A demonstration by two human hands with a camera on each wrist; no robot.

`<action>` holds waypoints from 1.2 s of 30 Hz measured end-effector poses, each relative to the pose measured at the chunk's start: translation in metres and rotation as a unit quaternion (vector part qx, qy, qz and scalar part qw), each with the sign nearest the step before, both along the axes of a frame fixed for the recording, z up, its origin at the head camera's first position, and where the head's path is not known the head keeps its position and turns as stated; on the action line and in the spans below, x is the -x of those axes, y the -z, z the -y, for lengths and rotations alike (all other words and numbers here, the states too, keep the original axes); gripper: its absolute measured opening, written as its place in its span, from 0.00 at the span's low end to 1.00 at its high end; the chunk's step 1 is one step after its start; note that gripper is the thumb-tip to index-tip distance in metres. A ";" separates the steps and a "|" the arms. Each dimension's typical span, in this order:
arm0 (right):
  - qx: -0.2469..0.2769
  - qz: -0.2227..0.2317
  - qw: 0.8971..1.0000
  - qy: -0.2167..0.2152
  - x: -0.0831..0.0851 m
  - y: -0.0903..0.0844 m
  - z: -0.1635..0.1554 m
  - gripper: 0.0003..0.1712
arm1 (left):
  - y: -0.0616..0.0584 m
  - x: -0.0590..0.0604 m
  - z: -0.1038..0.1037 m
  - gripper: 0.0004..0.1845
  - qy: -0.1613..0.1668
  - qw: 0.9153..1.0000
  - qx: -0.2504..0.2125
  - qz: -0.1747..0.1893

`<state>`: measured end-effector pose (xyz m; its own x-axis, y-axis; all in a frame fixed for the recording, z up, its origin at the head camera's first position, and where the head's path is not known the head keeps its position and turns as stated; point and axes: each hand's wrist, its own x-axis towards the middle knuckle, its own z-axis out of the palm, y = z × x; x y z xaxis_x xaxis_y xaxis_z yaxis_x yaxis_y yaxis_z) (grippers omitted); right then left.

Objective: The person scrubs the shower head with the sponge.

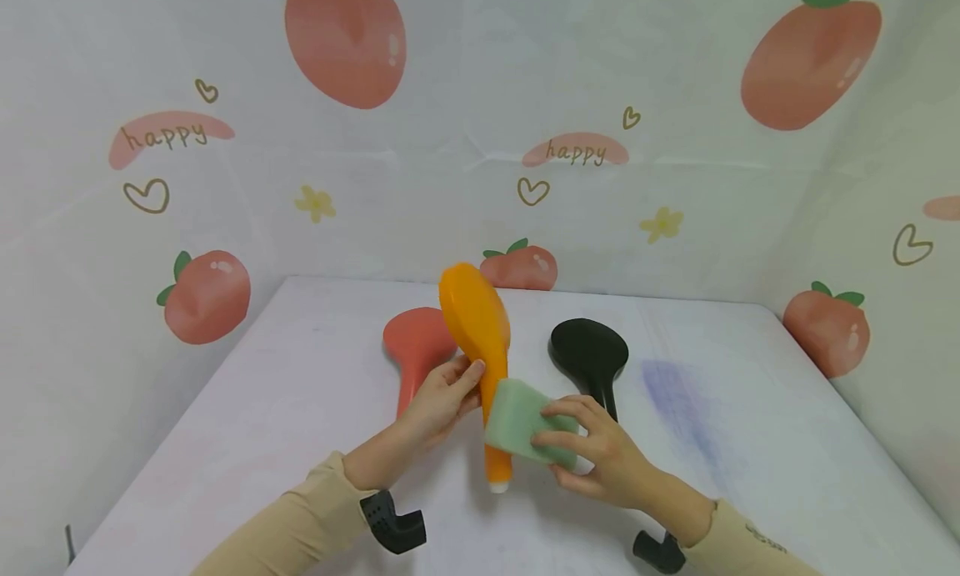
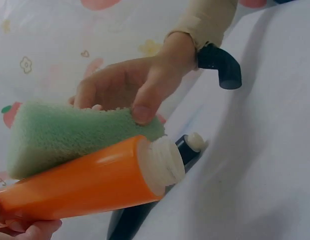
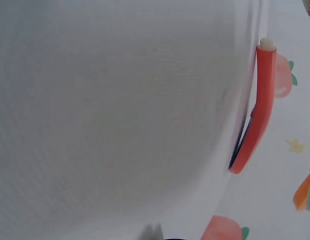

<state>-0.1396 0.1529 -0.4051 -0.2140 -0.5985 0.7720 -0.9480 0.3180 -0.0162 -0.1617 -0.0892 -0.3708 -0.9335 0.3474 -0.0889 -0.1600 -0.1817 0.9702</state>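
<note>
Above table | left hand grips glossy orange paddle | right hand pinches porous green sponge

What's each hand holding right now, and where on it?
The left hand grips the orange brush where head meets handle. The right hand pinches the green sponge by its right end, against the handle.

Centre of your head view: red brush lying flat on the white table; black brush lying right of it. Fruit-print backdrop across the top.
</note>
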 end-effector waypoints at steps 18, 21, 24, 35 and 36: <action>0.036 -0.037 0.997 0.060 0.007 -0.016 0.006 0.16 | 0.011 0.003 -0.001 0.30 0.044 0.999 -0.025 0.015; 0.038 -0.038 0.996 0.077 0.007 -0.017 0.007 0.16 | 0.012 0.004 -0.001 0.30 0.067 0.997 -0.034 0.000; 0.031 -0.046 0.995 0.082 0.005 -0.016 0.007 0.16 | 0.012 0.005 0.000 0.27 0.067 0.997 -0.043 -0.004; -0.039 -0.084 0.994 0.058 -0.004 -0.008 0.005 0.18 | 0.002 0.005 0.001 0.30 0.007 0.999 -0.050 0.020; -0.048 -0.089 0.994 0.050 -0.005 -0.007 0.005 0.18 | 0.001 0.006 0.001 0.29 -0.001 0.999 -0.045 0.021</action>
